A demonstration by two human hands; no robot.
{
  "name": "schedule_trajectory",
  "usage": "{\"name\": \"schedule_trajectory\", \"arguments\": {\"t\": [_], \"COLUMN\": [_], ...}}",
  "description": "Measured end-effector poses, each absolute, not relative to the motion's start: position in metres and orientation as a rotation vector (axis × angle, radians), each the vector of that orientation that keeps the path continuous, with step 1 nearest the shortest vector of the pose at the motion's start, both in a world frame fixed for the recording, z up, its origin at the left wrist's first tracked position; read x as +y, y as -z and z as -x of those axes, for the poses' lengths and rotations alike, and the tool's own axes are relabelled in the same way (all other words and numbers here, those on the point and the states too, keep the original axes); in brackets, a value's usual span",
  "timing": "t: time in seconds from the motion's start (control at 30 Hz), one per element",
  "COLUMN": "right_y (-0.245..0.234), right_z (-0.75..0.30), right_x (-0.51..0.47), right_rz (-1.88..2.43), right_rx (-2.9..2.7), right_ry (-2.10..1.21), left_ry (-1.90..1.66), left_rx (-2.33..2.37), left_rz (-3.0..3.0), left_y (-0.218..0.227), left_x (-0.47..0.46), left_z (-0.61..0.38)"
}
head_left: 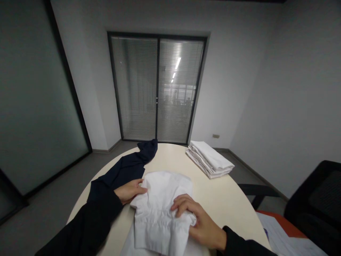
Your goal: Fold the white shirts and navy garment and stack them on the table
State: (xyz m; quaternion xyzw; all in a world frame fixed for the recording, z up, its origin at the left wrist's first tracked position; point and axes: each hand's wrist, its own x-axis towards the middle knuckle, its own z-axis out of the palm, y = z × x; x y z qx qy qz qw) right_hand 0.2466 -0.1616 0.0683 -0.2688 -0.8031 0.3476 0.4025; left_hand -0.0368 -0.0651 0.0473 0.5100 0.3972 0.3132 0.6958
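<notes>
A white shirt (160, 206) lies partly folded on the round cream table (226, 195) in front of me. My left hand (129, 190) rests on the shirt's left edge, fingers pinched on the cloth. My right hand (197, 218) lies on the shirt's right side, fingers curled over a fold of fabric. Both arms are in dark sleeves.
A dark navy garment (125, 170) lies spread on the table's left, reaching the far edge. A stack of folded white cloths (209, 158) sits at the far right. A black chair (314, 199) and papers (285, 238) are at the right. A glass door with blinds (157, 89) faces me.
</notes>
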Motion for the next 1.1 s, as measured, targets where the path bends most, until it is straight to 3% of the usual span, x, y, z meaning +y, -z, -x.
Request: {"name": "schedule_trajectory", "arguments": {"t": [0.3, 0.73, 0.93, 1.1], "right_y": [-0.030, -0.022, -0.037, -0.053], "right_z": [-0.260, -0.296, -0.295, -0.293], "right_x": [-0.133, -0.051, -0.075, -0.098], "right_rz": [0.877, 0.823, 0.841, 0.746], "right_rx": [-2.212, -2.088, -2.064, -2.214], "right_ry": [-0.862, -0.761, -0.605, -0.739], "left_ry": [-0.669, -0.998, -0.945, -0.735], "left_rx": [0.872, 1.132, 0.982, 0.947], "left_rz": [-1.321, -1.353, -1.290, -1.259], "left_y": [-0.019, 0.004, -0.001, -0.013], "left_x": [-0.047, 0.011, 0.000, -0.012], "left_z": [0.019, -0.012, -0.013, 0.004]}}
